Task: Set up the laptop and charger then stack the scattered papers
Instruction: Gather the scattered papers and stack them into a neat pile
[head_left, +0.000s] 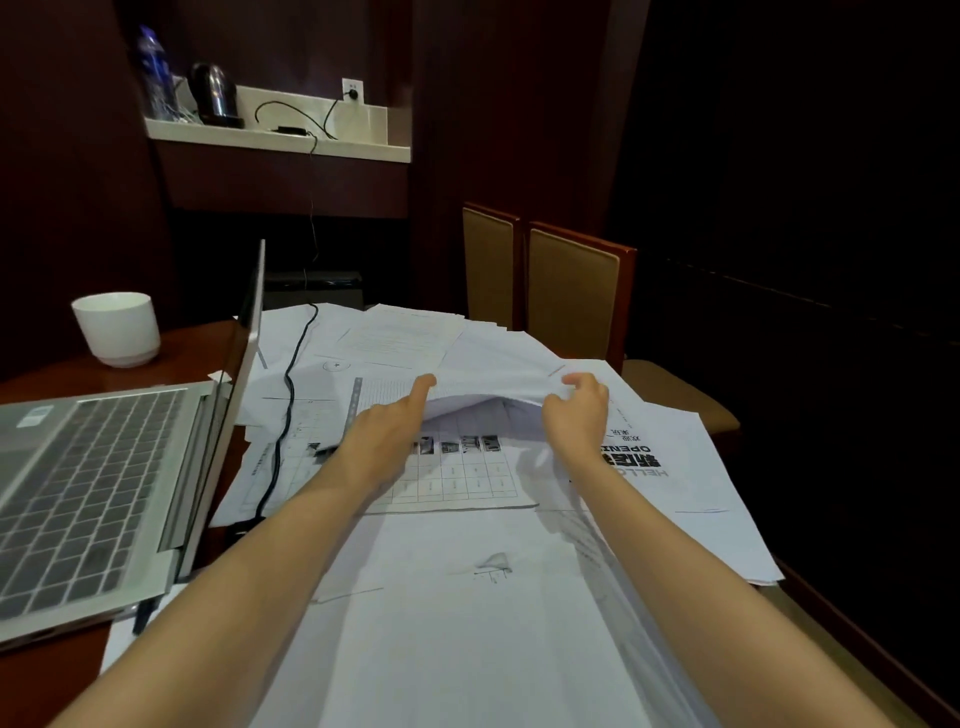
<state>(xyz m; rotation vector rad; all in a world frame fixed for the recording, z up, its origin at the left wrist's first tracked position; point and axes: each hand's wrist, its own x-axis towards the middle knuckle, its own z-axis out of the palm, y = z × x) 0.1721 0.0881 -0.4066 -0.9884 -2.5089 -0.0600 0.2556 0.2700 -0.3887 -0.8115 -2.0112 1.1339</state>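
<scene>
Dark wood-panelled walls (519, 104) close in a dim room. A pale shelf (280, 140) set in the far wall carries a steel kettle (213, 96) and a water bottle (156, 73), below a white wall socket (352, 91). Two tan-backed wooden chairs (571, 291) stand at the reddish-brown desk's (47, 374) far edge.

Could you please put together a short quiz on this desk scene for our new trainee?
1. True or false: the laptop is closed.
2. What crosses the scattered papers beside the laptop? A) a black cable B) a ruler C) a belt
3. Fill in: the white cup stands on the ____, beyond the laptop.

Key: 1 false, its lid is up. 2 A. 3 table.
</scene>
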